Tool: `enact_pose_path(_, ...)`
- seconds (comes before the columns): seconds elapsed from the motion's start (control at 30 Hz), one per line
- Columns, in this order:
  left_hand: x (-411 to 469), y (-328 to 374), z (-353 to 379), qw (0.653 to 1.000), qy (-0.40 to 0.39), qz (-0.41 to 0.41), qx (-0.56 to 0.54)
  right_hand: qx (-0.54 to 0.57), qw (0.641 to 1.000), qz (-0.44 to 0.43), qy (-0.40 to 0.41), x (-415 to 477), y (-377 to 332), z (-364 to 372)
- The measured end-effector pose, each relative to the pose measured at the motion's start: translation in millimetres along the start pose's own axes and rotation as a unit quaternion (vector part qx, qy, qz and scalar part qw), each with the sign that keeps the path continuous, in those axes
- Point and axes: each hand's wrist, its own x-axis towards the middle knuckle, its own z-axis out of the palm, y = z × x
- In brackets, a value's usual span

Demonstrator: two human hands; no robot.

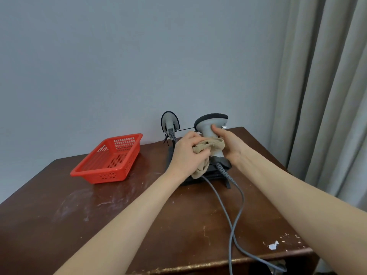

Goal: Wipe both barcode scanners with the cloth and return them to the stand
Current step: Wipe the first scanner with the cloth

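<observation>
My right hand (230,144) grips the grey handle of a barcode scanner (210,124), its dark head up, held just above the black stand (198,175). In my left hand (185,151) is a bunched tan cloth (206,147), which I press against the scanner's handle; part of the cloth hangs down over the stand. The second scanner (170,122) sits upright at the back left of the stand, near the wall. Grey cables (236,205) trail from the scanners across the table to the front edge.
A red perforated plastic basket (108,158) stands on the left of the brown wooden table (99,225). A grey wall is behind it and a beige curtain (325,86) hangs to the right. The table's right edge is close to the stand.
</observation>
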Motion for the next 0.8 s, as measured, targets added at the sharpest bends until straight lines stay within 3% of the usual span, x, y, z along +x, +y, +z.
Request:
enact_pose_path(0.2,17.8,-3.8,-3.0,0.995,0.062,-0.064,-0.036,-0.003,1.0,-0.001,-0.006,0.4,-1.2,6.0)
enact_pose_path(0.4,-5.5,-3.9,3.3,0.999,-0.038,-0.007,-0.021,-0.011,1.0,-0.012,0.008,0.6,-0.5,-4.1)
enact_pose_path(0.63,11.7,-3.3,0.4,0.993,0.051,-0.072,-0.073,0.001,1.0,-0.007,-0.019,-2.4,-1.0,5.6)
enact_pose_path(0.8,-4.3,-7.6,-8.1,0.99,-0.083,-0.08,-0.081,0.015,0.999,-0.007,0.03,-1.6,-2.6,-3.5)
